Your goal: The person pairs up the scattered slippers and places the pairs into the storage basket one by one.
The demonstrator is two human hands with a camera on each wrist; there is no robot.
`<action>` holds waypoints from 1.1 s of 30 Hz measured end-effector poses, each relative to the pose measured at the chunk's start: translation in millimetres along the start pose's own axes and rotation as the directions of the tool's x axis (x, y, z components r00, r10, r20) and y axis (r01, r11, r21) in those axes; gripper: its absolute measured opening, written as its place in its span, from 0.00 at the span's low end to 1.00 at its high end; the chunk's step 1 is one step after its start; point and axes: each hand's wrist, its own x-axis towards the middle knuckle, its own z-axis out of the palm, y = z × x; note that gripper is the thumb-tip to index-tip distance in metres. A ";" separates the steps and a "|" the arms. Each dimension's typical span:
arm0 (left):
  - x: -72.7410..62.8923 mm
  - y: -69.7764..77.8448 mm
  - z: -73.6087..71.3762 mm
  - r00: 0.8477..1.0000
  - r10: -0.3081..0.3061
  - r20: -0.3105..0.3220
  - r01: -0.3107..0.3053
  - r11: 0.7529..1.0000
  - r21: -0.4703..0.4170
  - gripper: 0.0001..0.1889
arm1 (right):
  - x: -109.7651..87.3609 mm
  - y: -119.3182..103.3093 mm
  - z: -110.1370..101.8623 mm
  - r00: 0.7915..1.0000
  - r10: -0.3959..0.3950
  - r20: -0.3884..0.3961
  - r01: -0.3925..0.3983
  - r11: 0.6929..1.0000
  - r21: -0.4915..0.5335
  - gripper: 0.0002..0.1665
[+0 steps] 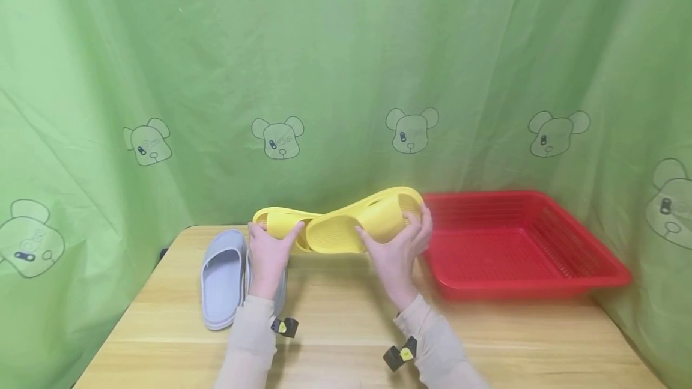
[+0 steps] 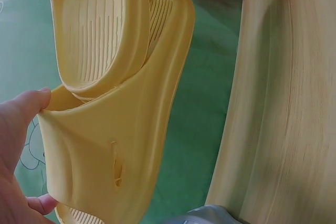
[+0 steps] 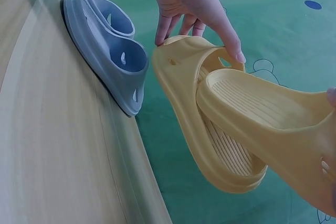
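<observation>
Two yellow slippers are held up over the far side of the wooden table. My left hand grips one yellow slipper by its strap, thumb on the near side and fingers at the toe end. My right hand holds the other yellow slipper across its strap, with fingers around the open toe. The heel of the right slipper overlaps the sole of the left slipper, heel ends crossing. In the left wrist view, that heel sits at the strap opening of the left slipper.
A pair of grey-blue slippers stands on the table at the left; the outer slipper shows fully, the inner is partly behind my left forearm. A red plastic basket sits at the right. A green curtain hangs behind the table.
</observation>
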 end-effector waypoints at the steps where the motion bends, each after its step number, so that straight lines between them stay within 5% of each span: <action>1: 0.4 -0.2 -0.1 1.000 -0.007 0.003 0.007 1.000 0.000 0.49 | -0.5 -0.3 0.3 1.000 0.005 0.004 -0.005 1.000 -0.002 0.54; 8: 1.6 -1.8 -1.3 1.000 -0.027 0.010 0.027 1.000 -0.010 0.50 | -2.9 -1.9 0.7 0.996 0.041 0.073 -0.040 0.999 -0.026 0.53; 16: 3.8 -4.2 -3.4 0.999 -0.039 0.004 0.039 0.999 -0.003 0.51 | -3.7 -2.2 1.0 0.990 -0.007 0.141 0.017 0.997 -0.072 0.54; 21: 6.0 -7.0 -5.4 0.999 -0.048 -0.002 0.048 0.999 -0.001 0.51 | -2.9 -2.2 -0.5 0.979 -0.045 0.201 0.048 0.999 -0.009 0.55; 27: 10.1 -8.7 -15.1 0.998 -0.061 -0.012 0.060 0.998 -0.013 0.48 | 3.4 -1.8 -4.2 0.932 -0.161 0.324 0.147 0.987 0.068 0.66; 33: 13.1 -7.6 -25.9 0.996 -0.089 0.015 0.089 0.996 0.013 0.48 | 7.6 -0.9 -7.3 0.869 -0.214 0.445 0.246 0.969 -0.013 0.76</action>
